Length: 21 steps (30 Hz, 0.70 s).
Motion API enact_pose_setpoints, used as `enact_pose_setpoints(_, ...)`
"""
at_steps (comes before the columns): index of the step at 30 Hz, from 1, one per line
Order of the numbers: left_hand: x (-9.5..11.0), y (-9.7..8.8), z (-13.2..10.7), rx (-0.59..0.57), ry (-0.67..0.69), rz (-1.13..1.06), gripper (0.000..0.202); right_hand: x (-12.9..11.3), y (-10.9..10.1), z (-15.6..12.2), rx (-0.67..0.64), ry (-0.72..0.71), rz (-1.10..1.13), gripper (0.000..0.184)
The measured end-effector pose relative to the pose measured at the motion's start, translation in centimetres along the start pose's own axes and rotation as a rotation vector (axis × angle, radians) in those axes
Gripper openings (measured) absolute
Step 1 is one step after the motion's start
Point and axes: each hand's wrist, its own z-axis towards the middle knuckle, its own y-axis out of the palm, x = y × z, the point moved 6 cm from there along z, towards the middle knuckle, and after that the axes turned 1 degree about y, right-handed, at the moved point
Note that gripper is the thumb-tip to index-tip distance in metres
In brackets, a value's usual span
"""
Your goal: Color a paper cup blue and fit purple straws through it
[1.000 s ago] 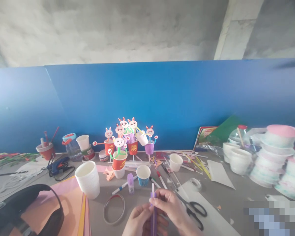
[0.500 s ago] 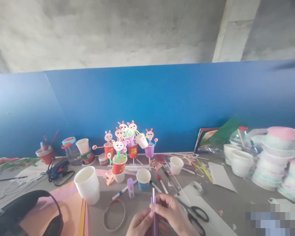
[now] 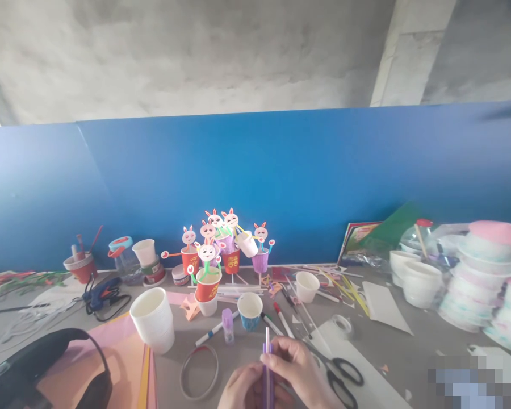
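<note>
At the bottom centre, my right hand (image 3: 296, 366) pinches a purple straw (image 3: 267, 375) with a white stick poking out of its top. My left hand (image 3: 242, 389) is closed around the lower part of the same straw, partly cut off by the frame's edge. Just beyond the straw tip stand a blue paper cup (image 3: 250, 310) and a small purple glue bottle (image 3: 227, 324). Black scissors (image 3: 343, 378) lie right of my right hand.
A cluster of bunny-faced paper cups (image 3: 221, 250) stands by the blue wall. A stack of white cups (image 3: 153, 319) sits on pink paper at the left, near a glue gun (image 3: 101, 292) and a black headset (image 3: 38, 369). Bowls (image 3: 417, 281) crowd the right. Markers (image 3: 281, 318) and a tape roll (image 3: 341, 325) lie nearby.
The hands and straw have sunk slightly lower in the frame as the view tilted up a little. The grip on the straw is unchanged.
</note>
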Motion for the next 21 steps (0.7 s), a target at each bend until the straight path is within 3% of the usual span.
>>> enact_pose_setpoints(7,0.0,0.8,-0.4,-0.010,-0.055,0.015,0.053,0.3,-0.1,-0.1,0.003,0.031,0.009,0.043)
enact_pose_setpoints(12,0.3,1.1,-0.5,-0.064,-0.024,0.050,0.046,0.3,-0.2,0.1,0.005,0.040,-0.001,0.043)
enact_pose_setpoints(21,1.0,1.2,-1.1,-0.023,-0.010,0.188,0.048,0.5,-0.5,0.0,0.048,0.069,0.005,0.035)
